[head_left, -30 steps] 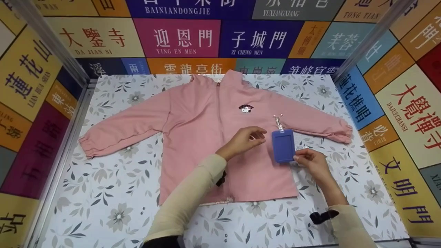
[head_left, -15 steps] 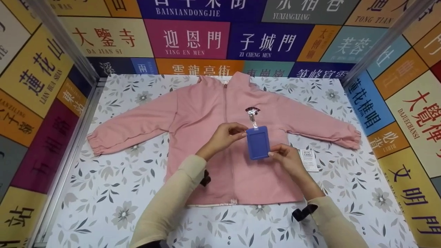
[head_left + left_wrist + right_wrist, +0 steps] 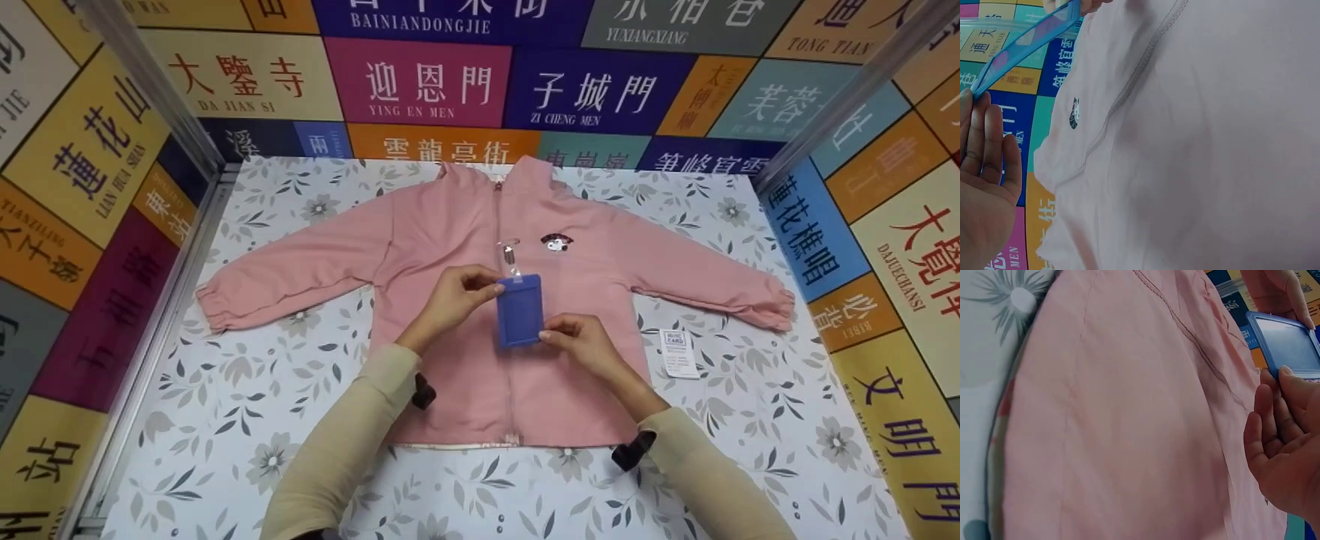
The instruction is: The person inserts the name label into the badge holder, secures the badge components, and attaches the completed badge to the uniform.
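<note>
Both hands hold a blue badge holder (image 3: 520,311) above the pink zip jacket (image 3: 442,255). My left hand (image 3: 459,296) pinches its upper left edge between thumb and fingers. At its lower right corner, my right hand (image 3: 589,341) grips it the same way. A metal clip (image 3: 510,255) on a clear strap stands up from the holder's top. The left wrist view catches the badge holder (image 3: 1027,53) nearly edge-on. In the right wrist view its framed window (image 3: 1289,343) faces the camera.
The jacket lies front up with sleeves spread on a white table (image 3: 225,390) printed with leaves and flowers. A small white printed card (image 3: 679,352) lies right of the jacket's hem. Colourful lettered panels (image 3: 420,82) enclose the table at the back and sides.
The right hand has carried the badge holder leftward over the jacket, uncovering the white card. The left hand, free one second ago, now pinches the holder's left edge.
</note>
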Demonstrator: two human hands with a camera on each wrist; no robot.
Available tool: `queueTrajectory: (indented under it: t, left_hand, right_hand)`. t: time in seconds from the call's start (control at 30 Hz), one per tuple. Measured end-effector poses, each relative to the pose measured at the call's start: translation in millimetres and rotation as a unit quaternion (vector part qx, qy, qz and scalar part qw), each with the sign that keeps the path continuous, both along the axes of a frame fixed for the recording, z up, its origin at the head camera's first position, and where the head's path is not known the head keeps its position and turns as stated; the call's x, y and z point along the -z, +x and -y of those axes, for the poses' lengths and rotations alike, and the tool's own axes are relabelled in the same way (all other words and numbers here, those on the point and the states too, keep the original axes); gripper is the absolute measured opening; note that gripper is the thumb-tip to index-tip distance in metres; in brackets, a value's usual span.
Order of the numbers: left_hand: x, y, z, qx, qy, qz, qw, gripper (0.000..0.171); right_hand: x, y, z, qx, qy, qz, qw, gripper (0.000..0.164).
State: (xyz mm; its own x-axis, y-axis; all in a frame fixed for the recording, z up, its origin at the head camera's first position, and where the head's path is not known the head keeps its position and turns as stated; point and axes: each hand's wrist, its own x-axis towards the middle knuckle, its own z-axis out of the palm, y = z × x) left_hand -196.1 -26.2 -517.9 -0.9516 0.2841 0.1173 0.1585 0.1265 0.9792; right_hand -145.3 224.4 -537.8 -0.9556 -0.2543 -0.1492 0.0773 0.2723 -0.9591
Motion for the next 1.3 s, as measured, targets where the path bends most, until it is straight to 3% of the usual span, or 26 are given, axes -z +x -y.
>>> queueTrajectory:
  t: [0.23,0.63,0.7,0.83,0.93,1.07,1.3]
  left_hand:
    - [-1.3,1.4,10,-0.017,0.027,-0.005,0.9995,0.016]
    - [6.7,6.9,13,-0.031,0.052,0.023,0.9979,0.018]
    - [4.3,8.3,12,-0.037,0.057,0.023,0.9974,0.017]
    - [-12.1,16.4,12,-0.043,0.064,0.018,0.9968,0.016]
    - [-22.7,21.2,13,-0.042,0.068,0.017,0.9967,0.016]
    - [-25.3,21.8,14,-0.047,0.07,0.02,0.9963,0.016]
    - [-30.4,22.5,13,-0.07,0.06,-0.02,0.9955,0.012]
  right_hand:
    - [-27.1,1.0,23,-0.043,0.059,-0.041,0.997,0.013]
    - [-26.7,1.3,28,-0.032,0.056,-0.054,0.996,0.011]
    - [-28.3,1.5,29,-0.031,0.062,-0.056,0.996,0.011]
    - [-27.1,0.1,29,-0.031,0.071,-0.059,0.995,0.011]
    - [-13.2,-5.9,26,-0.028,0.073,-0.062,0.995,0.011]
    - [3.9,-14.9,22,-0.022,0.073,-0.061,0.995,0.012]
    - [-6.2,-24.3,19,-0.008,0.066,-0.065,0.996,0.019]
